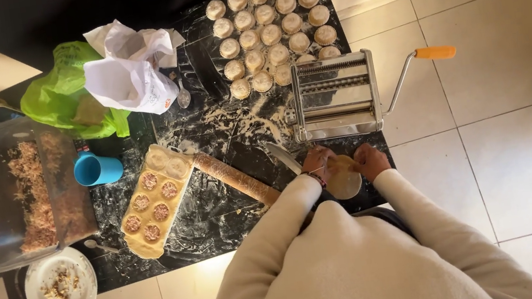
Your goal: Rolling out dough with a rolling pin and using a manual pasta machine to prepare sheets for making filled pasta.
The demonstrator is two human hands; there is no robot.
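Both hands are on a round dough disc [344, 180] at the table's near edge, right below the pasta machine [335, 95]. Left hand [318, 161] has its fingers pinched on the disc's edge at about 10 o'clock, right hand [369, 159] pinched on it at about 2 o'clock, so the disc hangs between them, just touching both.

A knife [283, 158] lies just beside the left hand, at its 9 o'clock. Further that way is a rolling pin [237, 179], tilted, and next to it a filled ravioli mould [153, 200] with dough over it. At 12 o'clock past the machine, rows of finished round pieces [270, 29] sit on the floured black table [219, 213]. Far left: a blue cup [96, 170], a green bag [61, 92], a white paper bag [127, 68], a clear tub [19, 193] of filling, and a dirty plate [60, 287].
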